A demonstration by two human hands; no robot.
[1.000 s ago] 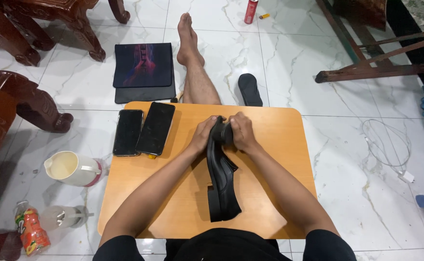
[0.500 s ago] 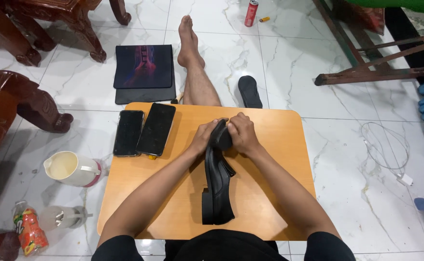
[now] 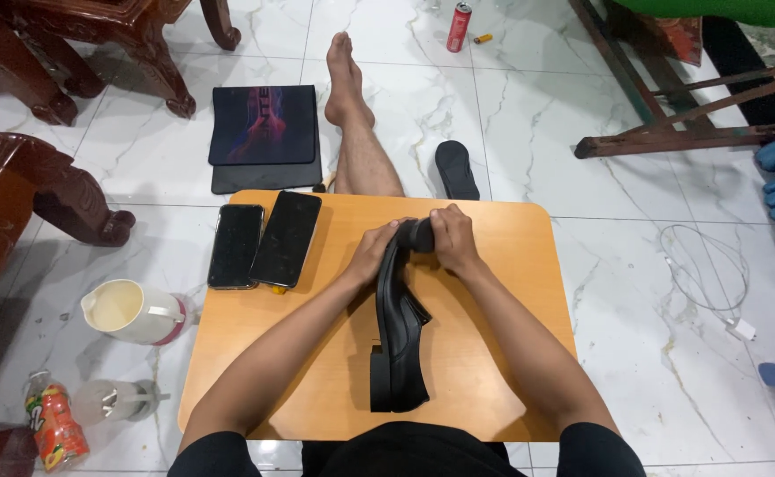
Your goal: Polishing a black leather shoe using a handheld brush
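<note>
White marble floor surrounds a low orange-brown table [image 3: 511, 291], where a glossy black dress shoe [image 3: 398, 331] lies on its side, block heel toward the person. Left hand [image 3: 377, 252] and right hand [image 3: 452, 237] have their fingers clasped around its toe. A red can [image 3: 459, 26] stands far off on the floor; an orange-labelled bottle [image 3: 52, 428] lies near left.

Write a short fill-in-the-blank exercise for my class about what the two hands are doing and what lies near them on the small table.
1. Both the left hand and the right hand grip the toe end of a black ____.
2. The shoe lies on a low wooden ____.
3. Left of the hands, ____ dark phones lie side by side on the table.
4. On the floor left of the table stands a white ____.

Missing words: shoe; table; two; jug
</note>
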